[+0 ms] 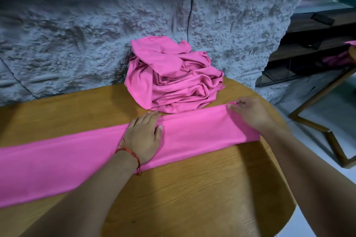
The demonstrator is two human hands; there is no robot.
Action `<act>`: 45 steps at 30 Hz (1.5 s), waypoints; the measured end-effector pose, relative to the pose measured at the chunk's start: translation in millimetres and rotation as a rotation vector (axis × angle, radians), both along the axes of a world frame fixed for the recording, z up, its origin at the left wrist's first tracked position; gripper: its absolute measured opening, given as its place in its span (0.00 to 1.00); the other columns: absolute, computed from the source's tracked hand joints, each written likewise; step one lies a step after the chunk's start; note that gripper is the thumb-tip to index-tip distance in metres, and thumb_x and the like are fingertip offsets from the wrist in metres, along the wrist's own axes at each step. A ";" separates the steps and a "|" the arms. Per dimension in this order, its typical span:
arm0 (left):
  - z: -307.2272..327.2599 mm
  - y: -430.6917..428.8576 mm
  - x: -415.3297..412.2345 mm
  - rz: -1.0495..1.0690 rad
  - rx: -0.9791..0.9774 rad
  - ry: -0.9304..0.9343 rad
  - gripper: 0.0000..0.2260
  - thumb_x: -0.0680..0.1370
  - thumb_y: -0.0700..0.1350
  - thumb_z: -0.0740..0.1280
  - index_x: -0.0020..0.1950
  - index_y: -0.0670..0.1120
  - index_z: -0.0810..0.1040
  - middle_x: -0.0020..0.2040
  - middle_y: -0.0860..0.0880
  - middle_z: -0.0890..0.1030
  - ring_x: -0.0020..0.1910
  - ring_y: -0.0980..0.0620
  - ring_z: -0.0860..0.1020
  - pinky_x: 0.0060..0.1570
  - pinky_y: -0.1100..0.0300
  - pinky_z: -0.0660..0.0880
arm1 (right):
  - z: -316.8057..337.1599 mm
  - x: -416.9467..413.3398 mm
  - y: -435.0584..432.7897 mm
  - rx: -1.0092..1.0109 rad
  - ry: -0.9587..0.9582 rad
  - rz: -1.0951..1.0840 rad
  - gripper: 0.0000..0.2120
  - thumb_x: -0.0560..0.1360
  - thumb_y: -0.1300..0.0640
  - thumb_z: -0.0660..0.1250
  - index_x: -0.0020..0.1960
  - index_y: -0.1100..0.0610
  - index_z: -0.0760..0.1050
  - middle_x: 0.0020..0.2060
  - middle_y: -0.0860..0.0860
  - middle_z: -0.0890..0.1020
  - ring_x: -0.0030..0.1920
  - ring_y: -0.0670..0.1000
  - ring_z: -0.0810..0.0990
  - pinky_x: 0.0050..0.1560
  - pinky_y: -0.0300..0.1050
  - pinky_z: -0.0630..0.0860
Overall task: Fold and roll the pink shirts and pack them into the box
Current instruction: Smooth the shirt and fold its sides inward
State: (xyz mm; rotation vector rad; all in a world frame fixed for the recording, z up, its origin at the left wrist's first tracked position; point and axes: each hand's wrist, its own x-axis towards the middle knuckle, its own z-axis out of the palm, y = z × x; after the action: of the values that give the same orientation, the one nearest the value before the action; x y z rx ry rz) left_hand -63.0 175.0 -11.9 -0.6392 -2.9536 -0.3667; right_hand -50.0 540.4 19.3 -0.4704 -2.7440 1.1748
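A pink shirt (pixel 192 132), folded into a long narrow strip, lies across the wooden table (pixel 192 188) from the left edge to the right. My left hand (pixel 143 136) rests flat on the strip's middle, fingers together, pressing it down. My right hand (pixel 250 111) is at the strip's right end, fingertips pinching the turned-over edge of the fabric. Behind the strip sits a crumpled pile of pink shirts (pixel 173 75) against the wall. No box is in view.
A rough grey stone-look wall (pixel 77 34) runs along the table's far side. The table's rounded edge drops off at the right. Dark shelves (pixel 317 44) with some pink fabric stand at the far right, and a wooden frame (pixel 317 127) lies on the pale floor.
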 end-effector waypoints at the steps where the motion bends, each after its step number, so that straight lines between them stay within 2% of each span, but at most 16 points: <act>1: -0.3 0.2 0.5 -0.002 0.008 -0.004 0.28 0.82 0.56 0.48 0.79 0.48 0.67 0.78 0.50 0.70 0.78 0.51 0.66 0.77 0.51 0.60 | -2.0 -3.3 0.6 0.031 -0.014 -0.029 0.12 0.77 0.42 0.74 0.49 0.50 0.83 0.39 0.44 0.85 0.41 0.48 0.82 0.39 0.45 0.75; 4: 2.7 0.0 3.3 0.009 0.015 0.000 0.27 0.82 0.56 0.49 0.79 0.49 0.67 0.78 0.51 0.69 0.77 0.52 0.65 0.77 0.50 0.60 | -5.9 -10.9 -6.6 0.206 0.007 -0.027 0.13 0.79 0.41 0.72 0.51 0.50 0.81 0.40 0.50 0.84 0.43 0.55 0.83 0.38 0.47 0.73; 5: 5.3 -0.1 4.1 0.017 0.014 0.020 0.26 0.82 0.55 0.50 0.79 0.49 0.67 0.78 0.52 0.69 0.77 0.51 0.66 0.77 0.48 0.60 | -5.5 -11.8 -10.7 0.324 0.001 -0.014 0.13 0.80 0.41 0.70 0.53 0.51 0.80 0.41 0.52 0.84 0.44 0.57 0.83 0.39 0.48 0.74; 7: 11.6 -1.3 8.4 -0.009 -0.038 0.116 0.23 0.82 0.52 0.54 0.77 0.50 0.70 0.76 0.53 0.71 0.74 0.50 0.69 0.75 0.45 0.62 | -2.4 -10.1 -20.1 0.618 -0.082 -0.001 0.16 0.83 0.41 0.65 0.61 0.53 0.76 0.51 0.55 0.82 0.51 0.61 0.82 0.45 0.52 0.77; 9: 16.9 1.0 14.2 -0.098 -0.102 0.210 0.20 0.83 0.50 0.56 0.72 0.50 0.76 0.71 0.52 0.76 0.69 0.48 0.73 0.70 0.45 0.67 | 7.6 -3.5 -34.3 0.846 -0.128 -0.029 0.16 0.84 0.50 0.62 0.69 0.55 0.70 0.61 0.57 0.76 0.59 0.63 0.79 0.51 0.57 0.78; 10: 15.8 2.4 17.2 -0.127 -0.093 0.232 0.19 0.83 0.50 0.56 0.69 0.50 0.78 0.67 0.52 0.79 0.67 0.48 0.75 0.67 0.47 0.69 | 13.1 1.3 -46.5 0.903 -0.087 -0.031 0.17 0.83 0.56 0.61 0.71 0.56 0.69 0.63 0.57 0.75 0.61 0.63 0.77 0.53 0.59 0.78; 12: 13.4 6.8 23.7 -0.082 0.013 0.141 0.20 0.83 0.54 0.55 0.68 0.50 0.79 0.67 0.52 0.80 0.67 0.48 0.76 0.67 0.49 0.70 | 19.0 14.9 -83.4 0.875 0.113 0.122 0.21 0.78 0.62 0.61 0.71 0.57 0.72 0.63 0.58 0.77 0.61 0.62 0.78 0.56 0.60 0.78; 14: 4.4 10.9 28.2 -0.005 0.015 -0.003 0.26 0.83 0.59 0.53 0.77 0.50 0.70 0.76 0.51 0.72 0.76 0.49 0.68 0.74 0.48 0.64 | 16.0 32.9 -132.7 0.665 0.273 0.476 0.19 0.80 0.59 0.62 0.69 0.55 0.76 0.64 0.56 0.80 0.62 0.59 0.79 0.60 0.56 0.77; 16: -8.3 10.3 32.2 -0.025 -0.130 -0.038 0.32 0.82 0.62 0.51 0.84 0.51 0.53 0.84 0.52 0.56 0.83 0.50 0.54 0.80 0.47 0.53 | 4.8 45.9 -176.8 0.492 0.218 0.710 0.21 0.84 0.51 0.60 0.75 0.52 0.72 0.73 0.52 0.75 0.72 0.55 0.73 0.71 0.53 0.69; 18: -13.7 8.2 32.4 -0.063 -0.207 -0.096 0.37 0.80 0.65 0.49 0.84 0.53 0.38 0.85 0.53 0.44 0.84 0.50 0.44 0.81 0.44 0.46 | -9.5 49.7 -197.2 0.458 0.088 0.721 0.26 0.86 0.44 0.54 0.83 0.47 0.60 0.82 0.48 0.63 0.81 0.51 0.61 0.78 0.54 0.59; 19: -14.2 8.0 32.6 -0.062 -0.205 -0.103 0.38 0.79 0.65 0.47 0.84 0.53 0.37 0.85 0.53 0.43 0.84 0.51 0.42 0.81 0.44 0.45 | -15.8 48.9 -195.3 0.472 0.049 0.685 0.27 0.86 0.41 0.51 0.84 0.45 0.56 0.84 0.46 0.58 0.82 0.50 0.56 0.80 0.54 0.54; 22: -15.0 9.2 34.1 -0.021 -0.151 -0.089 0.39 0.77 0.69 0.42 0.85 0.52 0.43 0.85 0.54 0.44 0.84 0.53 0.42 0.81 0.42 0.44 | -26.0 41.8 -162.9 0.560 -0.040 0.604 0.32 0.83 0.33 0.42 0.85 0.41 0.49 0.85 0.44 0.51 0.84 0.48 0.46 0.82 0.57 0.47; 27: -13.4 8.0 34.1 -0.019 -0.141 -0.096 0.43 0.75 0.77 0.39 0.84 0.56 0.41 0.85 0.56 0.42 0.83 0.51 0.40 0.80 0.41 0.42 | -31.6 32.4 -91.3 0.640 -0.109 0.563 0.34 0.81 0.26 0.39 0.83 0.35 0.41 0.84 0.38 0.44 0.83 0.45 0.40 0.82 0.56 0.41; 32: -13.8 9.6 35.3 -0.026 -0.141 -0.100 0.43 0.75 0.77 0.38 0.85 0.55 0.40 0.85 0.55 0.42 0.83 0.51 0.39 0.80 0.40 0.42 | -25.2 23.3 -40.4 0.626 -0.145 0.523 0.36 0.80 0.24 0.40 0.84 0.37 0.42 0.84 0.41 0.45 0.83 0.44 0.40 0.83 0.58 0.43; 38: -14.2 11.0 38.1 -0.023 -0.138 -0.098 0.44 0.74 0.78 0.36 0.85 0.55 0.39 0.85 0.54 0.40 0.83 0.50 0.39 0.80 0.40 0.42 | -24.5 22.3 -39.3 0.643 -0.144 0.416 0.38 0.79 0.23 0.39 0.84 0.38 0.41 0.84 0.42 0.44 0.83 0.45 0.39 0.82 0.53 0.38; 45: -17.9 16.5 38.0 -0.001 -0.111 -0.106 0.46 0.74 0.78 0.38 0.85 0.53 0.44 0.85 0.53 0.43 0.84 0.49 0.41 0.80 0.39 0.40 | -25.5 11.4 -23.2 0.636 -0.164 0.422 0.39 0.79 0.23 0.39 0.85 0.39 0.42 0.84 0.41 0.45 0.83 0.44 0.42 0.82 0.55 0.43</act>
State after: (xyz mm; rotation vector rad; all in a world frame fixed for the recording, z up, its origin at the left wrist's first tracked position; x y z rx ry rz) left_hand -25.0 191.5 -29.8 -0.6531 -3.0933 -0.2449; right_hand -38.6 517.2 -6.1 0.0978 -3.2273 0.2527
